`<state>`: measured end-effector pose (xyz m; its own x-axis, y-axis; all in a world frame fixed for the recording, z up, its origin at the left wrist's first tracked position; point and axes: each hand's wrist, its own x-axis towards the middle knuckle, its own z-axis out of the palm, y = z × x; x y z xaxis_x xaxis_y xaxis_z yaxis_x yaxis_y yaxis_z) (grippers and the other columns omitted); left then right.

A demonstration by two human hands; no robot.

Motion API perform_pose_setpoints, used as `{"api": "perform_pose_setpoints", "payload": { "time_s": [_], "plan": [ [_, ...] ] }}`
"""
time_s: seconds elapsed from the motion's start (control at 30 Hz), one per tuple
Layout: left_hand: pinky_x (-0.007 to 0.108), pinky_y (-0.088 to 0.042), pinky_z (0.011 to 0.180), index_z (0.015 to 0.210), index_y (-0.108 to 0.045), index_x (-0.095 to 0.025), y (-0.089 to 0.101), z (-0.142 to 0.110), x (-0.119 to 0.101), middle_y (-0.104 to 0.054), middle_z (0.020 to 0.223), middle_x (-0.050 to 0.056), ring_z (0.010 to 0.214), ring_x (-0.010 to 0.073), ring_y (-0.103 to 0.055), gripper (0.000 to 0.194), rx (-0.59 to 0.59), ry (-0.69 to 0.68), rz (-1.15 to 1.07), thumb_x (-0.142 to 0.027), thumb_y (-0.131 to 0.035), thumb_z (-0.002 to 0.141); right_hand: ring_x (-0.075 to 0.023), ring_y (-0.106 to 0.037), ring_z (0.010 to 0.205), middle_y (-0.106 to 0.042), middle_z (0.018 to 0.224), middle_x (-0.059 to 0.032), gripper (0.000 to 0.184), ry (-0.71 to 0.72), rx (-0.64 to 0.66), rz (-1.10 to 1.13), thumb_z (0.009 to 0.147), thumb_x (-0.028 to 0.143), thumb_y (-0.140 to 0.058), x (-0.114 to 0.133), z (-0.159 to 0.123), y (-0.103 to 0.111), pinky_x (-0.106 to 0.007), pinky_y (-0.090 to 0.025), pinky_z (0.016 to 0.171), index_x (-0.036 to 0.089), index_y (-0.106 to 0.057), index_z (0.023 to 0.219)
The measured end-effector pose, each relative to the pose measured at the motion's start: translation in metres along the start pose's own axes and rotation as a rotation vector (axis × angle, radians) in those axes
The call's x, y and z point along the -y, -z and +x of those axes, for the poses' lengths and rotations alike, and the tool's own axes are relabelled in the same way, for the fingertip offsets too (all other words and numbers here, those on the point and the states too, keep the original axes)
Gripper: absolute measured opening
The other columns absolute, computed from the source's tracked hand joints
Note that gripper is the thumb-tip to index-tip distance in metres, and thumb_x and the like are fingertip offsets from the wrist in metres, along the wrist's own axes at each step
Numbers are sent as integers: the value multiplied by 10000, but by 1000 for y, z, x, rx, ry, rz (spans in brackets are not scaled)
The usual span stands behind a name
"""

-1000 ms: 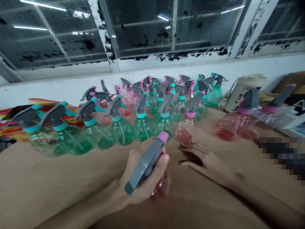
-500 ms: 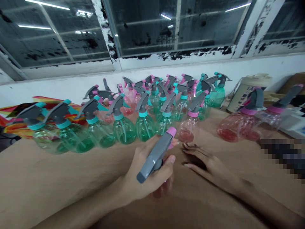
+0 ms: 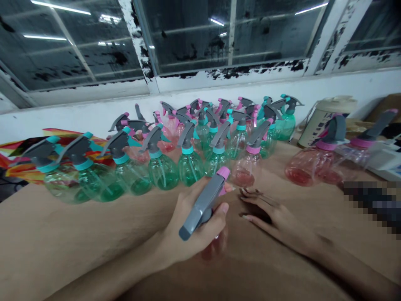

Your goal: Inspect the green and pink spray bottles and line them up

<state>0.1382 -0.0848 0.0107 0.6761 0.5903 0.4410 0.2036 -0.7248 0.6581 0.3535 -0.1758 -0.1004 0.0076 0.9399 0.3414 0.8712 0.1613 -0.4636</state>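
Observation:
My left hand is closed round the neck of a pink spray bottle with a grey trigger head and pink nozzle. The nozzle points away from me, and much of the bottle's body is hidden under the hand. To its right, my right hand rests on the brown tabletop, fingers loosely apart and holding nothing. Just beyond both hands stands another pink spray bottle, beside a row of green spray bottles with turquoise collars.
More pink and green spray bottles crowd against the white wall below the windows. Two pink bottles stand at the right, near a cream-coloured jug. Crumpled, brightly coloured plastic lies at the far left. A dark blurred patch covers something at the right.
My left hand and the spray bottle in it have shifted very slightly, the nozzle a little to the left. My right hand has stayed in place.

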Motion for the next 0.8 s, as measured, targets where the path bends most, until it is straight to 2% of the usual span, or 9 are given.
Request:
{"api": "perform_pose_setpoints", "payload": {
  "time_s": [0.17, 0.37, 0.47, 0.6, 0.67, 0.8],
  "plan": [
    [241, -473, 523, 859, -510, -228, 2, 2, 0, -565, 691, -28, 522, 115, -539, 58, 94, -19, -73, -234, -455, 844, -253, -464, 1233, -569, 1282, -64, 411, 2, 3, -4, 860, 438, -519, 1, 0, 0, -485, -398, 1021, 248, -528, 1224],
    [227, -414, 472, 707, -472, -214, 4, 2, -2, -475, 604, -53, 473, 93, -476, 133, 61, -47, -56, -208, -480, 840, -249, -464, 1233, -559, 1294, -59, 424, -4, 9, -11, 859, 447, -519, 0, -1, -1, -477, -393, 1029, 247, -522, 1232],
    [244, -480, 544, 797, -536, -219, 5, 2, -1, -561, 676, -29, 512, 109, -537, 72, 52, -57, -59, -231, -476, 835, -254, -445, 1248, -550, 1304, -60, 437, -11, 14, -12, 861, 453, -514, -1, -2, -1, -482, -383, 1036, 247, -508, 1247],
    [289, -537, 687, 954, -585, -245, 3, 2, 2, -643, 818, 3, 650, 152, -615, 174, -2, -62, -32, -270, -510, 799, -255, -444, 1249, -550, 1303, -71, 421, -5, 20, -17, 871, 449, -499, -1, -2, -1, -486, -378, 1038, 234, -516, 1233],
    [300, -539, 684, 969, -597, -244, 1, 2, 3, -650, 811, 5, 640, 159, -615, 203, -13, -47, -22, -265, -510, 787, -254, -441, 1252, -544, 1310, -71, 422, 0, 22, -21, 871, 450, -498, -1, -2, -1, -482, -382, 1036, 234, -518, 1232],
    [285, -520, 589, 1034, -599, -219, -1, 1, 4, -646, 813, 9, 495, 124, -548, 264, 20, -8, -38, -262, -505, 790, -248, -438, 1255, -543, 1315, -64, 426, 6, 22, -33, 868, 447, -503, -3, -2, -2, -470, -374, 1044, 233, -524, 1236]
  ]
}}
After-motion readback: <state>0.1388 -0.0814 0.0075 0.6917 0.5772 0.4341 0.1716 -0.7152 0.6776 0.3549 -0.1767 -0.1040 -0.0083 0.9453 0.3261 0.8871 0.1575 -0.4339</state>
